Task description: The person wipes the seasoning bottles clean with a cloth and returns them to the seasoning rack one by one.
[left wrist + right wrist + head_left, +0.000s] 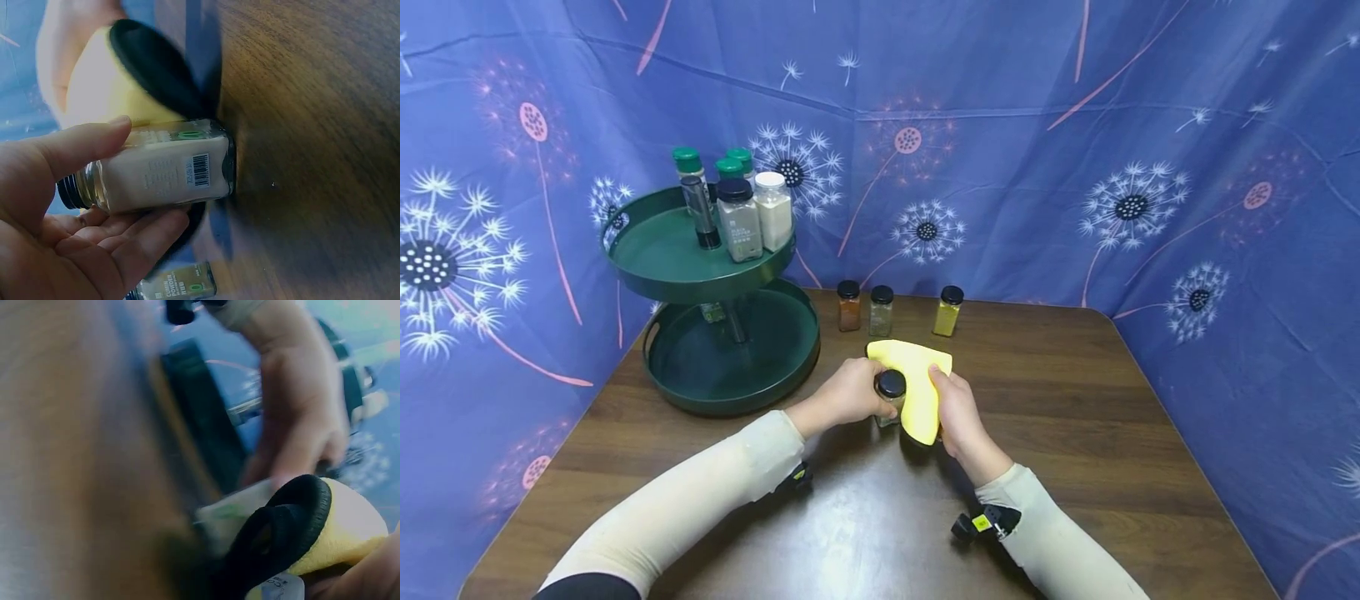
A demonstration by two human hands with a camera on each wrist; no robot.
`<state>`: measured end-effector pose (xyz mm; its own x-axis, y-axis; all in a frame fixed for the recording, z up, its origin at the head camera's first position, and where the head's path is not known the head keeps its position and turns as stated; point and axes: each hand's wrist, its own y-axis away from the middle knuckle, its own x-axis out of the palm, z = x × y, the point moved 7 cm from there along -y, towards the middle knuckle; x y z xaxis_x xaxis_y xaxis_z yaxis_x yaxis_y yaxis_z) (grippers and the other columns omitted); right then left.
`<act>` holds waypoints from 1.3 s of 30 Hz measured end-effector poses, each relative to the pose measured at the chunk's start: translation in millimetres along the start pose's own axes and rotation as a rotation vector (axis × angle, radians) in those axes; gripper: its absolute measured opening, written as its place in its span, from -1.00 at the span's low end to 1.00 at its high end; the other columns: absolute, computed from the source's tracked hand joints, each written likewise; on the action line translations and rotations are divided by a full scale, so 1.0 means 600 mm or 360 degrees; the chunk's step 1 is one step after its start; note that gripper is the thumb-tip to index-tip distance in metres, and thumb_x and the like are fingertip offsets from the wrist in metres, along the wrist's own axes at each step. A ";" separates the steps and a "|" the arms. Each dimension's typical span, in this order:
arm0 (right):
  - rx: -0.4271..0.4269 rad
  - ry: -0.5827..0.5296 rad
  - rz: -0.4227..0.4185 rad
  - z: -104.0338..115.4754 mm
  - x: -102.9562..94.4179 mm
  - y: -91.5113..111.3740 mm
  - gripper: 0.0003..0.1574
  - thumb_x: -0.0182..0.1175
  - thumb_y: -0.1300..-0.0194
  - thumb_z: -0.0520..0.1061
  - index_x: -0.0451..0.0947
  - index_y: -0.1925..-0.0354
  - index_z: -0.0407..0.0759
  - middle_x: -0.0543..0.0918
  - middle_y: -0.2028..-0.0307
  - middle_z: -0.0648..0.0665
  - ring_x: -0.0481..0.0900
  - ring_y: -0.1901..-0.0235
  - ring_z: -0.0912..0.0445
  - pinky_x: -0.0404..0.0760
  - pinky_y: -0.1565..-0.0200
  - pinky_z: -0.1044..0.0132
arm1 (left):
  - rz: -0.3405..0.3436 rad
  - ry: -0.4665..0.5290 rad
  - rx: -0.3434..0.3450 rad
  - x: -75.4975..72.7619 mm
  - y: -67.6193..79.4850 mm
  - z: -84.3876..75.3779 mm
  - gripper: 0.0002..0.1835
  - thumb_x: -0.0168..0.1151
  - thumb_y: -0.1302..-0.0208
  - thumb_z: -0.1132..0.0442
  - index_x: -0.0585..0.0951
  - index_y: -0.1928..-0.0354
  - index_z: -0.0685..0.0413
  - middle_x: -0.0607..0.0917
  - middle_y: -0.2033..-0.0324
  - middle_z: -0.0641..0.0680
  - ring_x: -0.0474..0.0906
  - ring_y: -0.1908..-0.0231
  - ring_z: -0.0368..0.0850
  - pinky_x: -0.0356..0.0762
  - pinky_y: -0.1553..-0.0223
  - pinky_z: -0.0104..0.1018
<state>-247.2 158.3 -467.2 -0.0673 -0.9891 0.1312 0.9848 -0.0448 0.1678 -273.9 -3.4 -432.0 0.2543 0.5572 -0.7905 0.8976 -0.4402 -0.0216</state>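
My left hand [852,392] pinches one black-capped jar [165,172], upright, mid-table [1060,400]; my right hand [960,414] grips one yellow cloth [919,387] beside it. Behind: three jars [881,315]. Upper tray [681,284]: three green caps [730,167].

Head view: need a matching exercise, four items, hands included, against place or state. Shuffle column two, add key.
Column one:
1. left hand
2. right hand
3. white-capped jar
4. jar of yellow powder

Column two:
A. holds the yellow cloth
B. stands on the table, towards the back
C. grips a black-capped jar
D. stands on the green upper tray

Pairs: 1-C, 2-A, 3-D, 4-B
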 end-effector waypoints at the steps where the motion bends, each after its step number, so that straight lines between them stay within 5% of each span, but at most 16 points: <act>1: 0.0014 0.0042 -0.0011 -0.010 -0.001 -0.004 -0.50 -0.06 -0.61 0.09 0.52 0.02 -0.34 0.68 0.45 -0.04 0.64 0.47 0.15 0.61 0.39 0.26 | 0.0000 -0.0004 -0.0006 0.000 -0.001 0.000 -0.54 0.74 0.20 0.10 0.67 0.28 0.05 0.71 0.44 -0.11 0.59 0.40 -0.23 0.57 0.28 -0.30; 5: 0.0055 0.0076 0.0002 -0.017 0.000 -0.006 -0.50 -0.07 -0.62 0.08 0.53 0.00 -0.34 0.68 0.42 -0.04 0.64 0.44 0.15 0.61 0.35 0.26 | 0.0000 -0.0011 -0.0022 -0.001 -0.002 0.001 -0.52 0.74 0.20 0.09 0.67 0.26 0.08 0.72 0.43 -0.09 0.60 0.39 -0.21 0.57 0.27 -0.29; 15: -0.0069 -0.0177 0.0042 0.051 0.006 0.017 -0.53 -0.06 -0.61 0.04 0.47 -0.10 -0.33 0.72 0.35 -0.03 0.69 0.37 0.15 0.64 0.31 0.25 | 0.0001 0.0001 0.0008 -0.003 -0.001 -0.001 -0.54 0.73 0.19 0.12 0.65 0.28 0.03 0.70 0.42 -0.10 0.60 0.38 -0.22 0.57 0.25 -0.28; 26: 0.0017 0.0034 -0.0042 -0.016 -0.001 -0.002 -0.54 -0.07 -0.62 0.03 0.52 0.03 -0.36 0.66 0.43 -0.02 0.62 0.43 0.17 0.60 0.34 0.30 | 0.0006 -0.0005 -0.0032 -0.002 -0.002 -0.003 -0.53 0.74 0.20 0.10 0.64 0.30 0.08 0.69 0.45 -0.07 0.57 0.41 -0.19 0.56 0.30 -0.28; 39: -0.0035 -0.0173 0.0043 0.061 -0.004 0.017 -0.53 -0.04 -0.60 0.04 0.46 -0.12 -0.33 0.73 0.33 -0.01 0.70 0.33 0.16 0.65 0.26 0.26 | 0.0126 0.0020 0.0058 -0.003 -0.005 -0.004 -0.54 0.69 0.14 0.21 0.65 0.17 0.08 0.71 0.32 -0.05 0.59 0.30 -0.17 0.58 0.17 -0.25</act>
<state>-243.1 165.6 -429.9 -0.0561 -0.9690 0.2406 0.9897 -0.0222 0.1414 -276.1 -1.3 -429.2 0.3287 0.5286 -0.7827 0.8610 -0.5083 0.0183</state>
